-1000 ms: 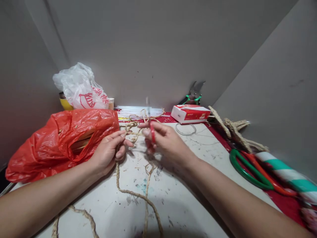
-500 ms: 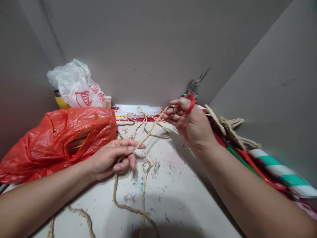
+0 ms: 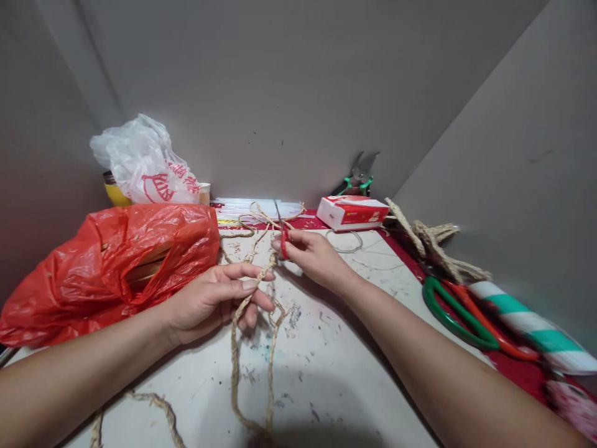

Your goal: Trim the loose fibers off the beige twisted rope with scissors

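A braided straw cord [image 3: 234,373] passes between the thumb and fingers of my left hand [image 3: 217,305], which pinches it above the table. The cord hangs from there in a long loop toward the near edge. My right hand [image 3: 317,258] holds a small pair of scissors with red handles [image 3: 284,242], fingers closed round them and thin blades pointing up. Between the two hands, the upper stretch of cord meets the right fingertips; whether these touch it I cannot tell. More loose cord [image 3: 252,252] lies behind the hands.
A red plastic bag [image 3: 158,230] with wood-like pieces inside sits left, a white bag [image 3: 140,155] behind it. At the back are clear sticks [image 3: 256,207], a red-and-white box [image 3: 352,214] and pruning shears [image 3: 361,171]. Right lie green-and-red handles [image 3: 457,320] and a striped roll [image 3: 532,326].
My right hand has moved left and down with the scissors, close to my left hand, uncovering the red-and-white box. The cord has slid through and loops lower from my left hand.
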A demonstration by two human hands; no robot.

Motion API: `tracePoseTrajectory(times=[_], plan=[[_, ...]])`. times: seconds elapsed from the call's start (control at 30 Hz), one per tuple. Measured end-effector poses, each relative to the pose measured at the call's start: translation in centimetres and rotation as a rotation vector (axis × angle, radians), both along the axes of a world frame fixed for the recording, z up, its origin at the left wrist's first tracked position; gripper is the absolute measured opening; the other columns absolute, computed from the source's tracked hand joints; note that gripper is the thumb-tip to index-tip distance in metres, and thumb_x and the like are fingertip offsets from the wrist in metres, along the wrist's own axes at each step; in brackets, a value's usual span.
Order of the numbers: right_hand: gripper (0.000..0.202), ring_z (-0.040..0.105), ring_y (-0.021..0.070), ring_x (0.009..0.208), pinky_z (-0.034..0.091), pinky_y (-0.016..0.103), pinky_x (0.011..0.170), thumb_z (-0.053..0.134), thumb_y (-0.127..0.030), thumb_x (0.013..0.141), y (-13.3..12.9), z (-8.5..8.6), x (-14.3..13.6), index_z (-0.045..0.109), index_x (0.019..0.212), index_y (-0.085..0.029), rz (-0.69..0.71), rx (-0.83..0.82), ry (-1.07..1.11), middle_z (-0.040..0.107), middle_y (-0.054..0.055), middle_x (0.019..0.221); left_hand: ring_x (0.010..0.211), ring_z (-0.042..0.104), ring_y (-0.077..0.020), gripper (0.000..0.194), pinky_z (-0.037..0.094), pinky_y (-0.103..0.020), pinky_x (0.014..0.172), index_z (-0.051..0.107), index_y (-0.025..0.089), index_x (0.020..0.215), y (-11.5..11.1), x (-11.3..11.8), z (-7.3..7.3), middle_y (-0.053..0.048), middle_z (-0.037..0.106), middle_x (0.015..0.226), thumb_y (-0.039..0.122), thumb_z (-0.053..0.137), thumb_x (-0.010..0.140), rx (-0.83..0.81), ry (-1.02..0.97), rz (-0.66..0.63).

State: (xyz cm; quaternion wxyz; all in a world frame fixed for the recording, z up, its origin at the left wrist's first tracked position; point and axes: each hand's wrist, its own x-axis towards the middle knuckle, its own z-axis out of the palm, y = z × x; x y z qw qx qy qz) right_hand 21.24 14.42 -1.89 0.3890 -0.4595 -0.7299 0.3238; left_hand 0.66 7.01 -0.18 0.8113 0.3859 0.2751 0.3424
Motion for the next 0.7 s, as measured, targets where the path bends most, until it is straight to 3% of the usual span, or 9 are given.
tracePoseTrajectory(times=[0.1, 0.23, 0.3, 0.43, 0.53, 0.7], plan=[[0.022, 0.056, 0.0182, 0.078, 0.043, 0.031, 0.069, 0.052, -0.038, 0.080, -0.4, 0.5, -0.2, 0.061, 0.073, -0.019, 0.011, 0.096, -0.112, 0.061, 0.005, 0.085, 0.053, 0.061, -0.0087, 0.021, 0.048, -0.017, 0.052, 0.066, 0.014, 0.101, 0.3, -0.2, 0.1, -0.008, 0.072, 0.078, 0.015, 0.061, 0.081, -0.029, 0.004, 0.100], [0.016, 0.056, 0.0199, 0.087, 0.043, 0.032, 0.076, 0.052, -0.032, 0.078, -1.0, 1.3, -0.1, 0.061, 0.080, -0.018, -0.099, 0.294, -0.197, 0.060, 0.011, 0.106, 0.051, 0.059, -0.0069, 0.019, 0.048, -0.016, 0.051, 0.064, 0.014, 0.100, 1.0, -0.4, -0.1, -0.007, 0.072, 0.079, 0.011, 0.059, 0.081, -0.057, 0.001, 0.235], [0.013, 0.054, 0.0183, 0.077, 0.041, 0.031, 0.070, 0.052, -0.031, 0.077, -1.3, 1.7, 0.2, 0.057, 0.075, -0.018, -0.103, 0.404, -0.284, 0.060, 0.009, 0.092, 0.051, 0.059, -0.0065, 0.019, 0.048, -0.016, 0.050, 0.063, 0.014, 0.099, 1.3, -0.6, -0.2, -0.006, 0.071, 0.081, 0.011, 0.059, 0.081, -0.051, -0.017, 0.279], [0.017, 0.044, 0.0130, 0.059, 0.033, 0.026, 0.057, 0.051, -0.030, 0.077, -2.0, 1.9, 0.6, 0.050, 0.065, -0.019, 0.125, 0.424, -0.510, 0.052, 0.001, 0.065, 0.051, 0.059, -0.0062, 0.017, 0.049, -0.016, 0.051, 0.062, 0.015, 0.098, 1.7, -0.8, -0.5, -0.005, 0.071, 0.082, 0.012, 0.060, 0.081, -0.020, -0.031, 0.344], [0.018, 0.042, 0.0115, 0.056, 0.029, 0.026, 0.056, 0.050, -0.032, 0.078, -2.1, 1.6, 0.6, 0.051, 0.065, -0.018, 0.207, 0.403, -0.660, 0.052, 0.000, 0.064, 0.051, 0.058, -0.0056, 0.017, 0.048, -0.016, 0.051, 0.061, 0.015, 0.098, 1.8, -0.9, -0.6, -0.005, 0.070, 0.081, 0.013, 0.060, 0.081, 0.001, -0.016, 0.369], [0.022, 0.044, 0.0125, 0.058, 0.028, 0.026, 0.056, 0.049, -0.035, 0.078, -2.0, 1.5, 0.5, 0.053, 0.067, -0.017, 0.198, 0.420, -0.805, 0.056, 0.002, 0.067, 0.048, 0.056, -0.0048, 0.018, 0.046, -0.015, 0.047, 0.060, 0.016, 0.099, 1.9, -0.9, -0.7, -0.003, 0.069, 0.079, 0.015, 0.061, 0.082, 0.009, -0.008, 0.356]])
